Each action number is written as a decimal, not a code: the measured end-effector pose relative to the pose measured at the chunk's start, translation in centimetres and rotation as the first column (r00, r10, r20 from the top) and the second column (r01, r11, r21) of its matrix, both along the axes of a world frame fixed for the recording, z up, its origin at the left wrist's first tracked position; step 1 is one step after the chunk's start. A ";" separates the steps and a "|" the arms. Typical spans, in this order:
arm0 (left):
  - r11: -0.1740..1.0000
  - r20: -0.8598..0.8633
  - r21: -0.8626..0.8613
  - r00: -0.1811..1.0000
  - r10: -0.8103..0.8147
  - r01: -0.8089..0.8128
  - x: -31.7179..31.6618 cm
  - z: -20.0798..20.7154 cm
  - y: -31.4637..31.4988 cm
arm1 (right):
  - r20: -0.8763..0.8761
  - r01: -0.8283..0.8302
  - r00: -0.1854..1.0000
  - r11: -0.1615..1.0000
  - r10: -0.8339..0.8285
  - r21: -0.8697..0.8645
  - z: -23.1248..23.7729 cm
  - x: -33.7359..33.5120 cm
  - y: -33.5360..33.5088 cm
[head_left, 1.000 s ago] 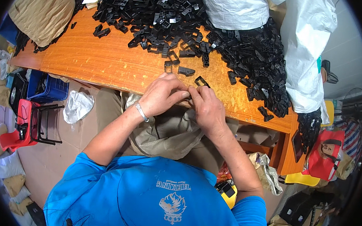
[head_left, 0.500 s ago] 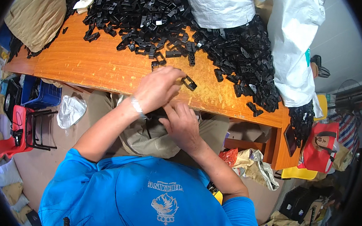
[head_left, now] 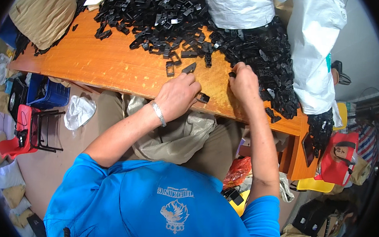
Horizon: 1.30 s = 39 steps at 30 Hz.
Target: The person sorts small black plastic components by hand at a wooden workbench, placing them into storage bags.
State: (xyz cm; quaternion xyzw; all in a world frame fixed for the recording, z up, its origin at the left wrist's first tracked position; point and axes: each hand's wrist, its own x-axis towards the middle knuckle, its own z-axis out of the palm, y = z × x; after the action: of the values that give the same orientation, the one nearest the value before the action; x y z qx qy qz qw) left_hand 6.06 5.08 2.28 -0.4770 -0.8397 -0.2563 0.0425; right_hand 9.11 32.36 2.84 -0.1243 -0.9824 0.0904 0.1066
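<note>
My left hand (head_left: 178, 96) is above the near edge of the wooden table, fingers curled. At its thumb side is a small black plastic housing (head_left: 203, 97) with an opening in it, which the fingers seem to grip. Another black piece (head_left: 189, 68) lies just beyond its fingertips. My right hand (head_left: 246, 83) reaches to the edge of the right-hand heap, its fingers pinched on a small dark plastic part (head_left: 232, 74); most of that part is hidden. A hollow black frame piece (head_left: 170, 68) lies left of the fingertips.
Heaps of black plastic parts (head_left: 161, 19) cover the far side of the table (head_left: 93, 65). White sacks (head_left: 312, 61) stand at the right, a brown sack (head_left: 42, 14) at the left. A translucent bag (head_left: 175, 139) lies across my lap. A red chair (head_left: 21, 130) stands left.
My right hand has left the lap beside my left hand and moved right and forward to the heap. My left hand has shifted slightly right and nearer, beside the black housing.
</note>
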 end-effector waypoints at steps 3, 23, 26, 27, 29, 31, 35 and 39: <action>0.998 0.085 0.055 0.996 0.039 -0.044 -0.7 -0.7 -0.8 | 0.085 -0.033 0.995 0.965 0.057 -0.261 1.9 0.4 -1.1; 0.981 0.269 0.179 0.963 0.020 -0.070 -1.4 -2.1 -1.0 | -0.540 -0.509 0.788 0.806 0.296 -0.302 -3.0 5.9 -9.2; 0.982 0.262 0.177 0.965 0.018 -0.066 -1.4 -2.4 -1.0 | -0.501 -0.527 0.781 0.824 0.374 -0.206 -2.6 6.3 -8.8; 0.982 0.256 0.177 0.967 0.017 -0.064 -1.5 -2.5 -1.0 | -0.493 -0.537 0.773 0.826 0.398 -0.174 -2.4 6.4 -8.8; 0.982 0.293 0.187 0.956 -0.025 -0.031 -1.9 -2.1 -1.2 | -0.483 -0.542 0.768 0.828 0.421 -0.141 -1.9 6.5 -8.7; 0.980 0.329 0.197 0.942 -0.064 -0.003 -2.5 -2.2 -1.4 | -0.435 -0.571 0.771 0.808 0.466 -0.145 -1.7 6.4 -8.3; 0.972 0.322 0.233 0.945 -0.048 -0.030 -2.2 -2.5 -0.8 | -0.422 -0.562 0.776 0.817 0.468 -0.130 -1.8 6.7 -8.6; 0.982 0.262 0.142 0.961 0.082 -0.123 -1.2 -2.0 0.0 | -0.439 -0.524 0.784 0.847 0.438 -0.091 -2.7 6.8 -8.6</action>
State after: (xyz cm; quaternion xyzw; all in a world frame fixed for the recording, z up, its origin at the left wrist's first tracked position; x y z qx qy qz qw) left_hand 4.91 5.07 0.28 -0.3910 -0.8388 -0.3784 -0.0153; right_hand 15.94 23.76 0.15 0.1424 -0.9227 0.2402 0.2658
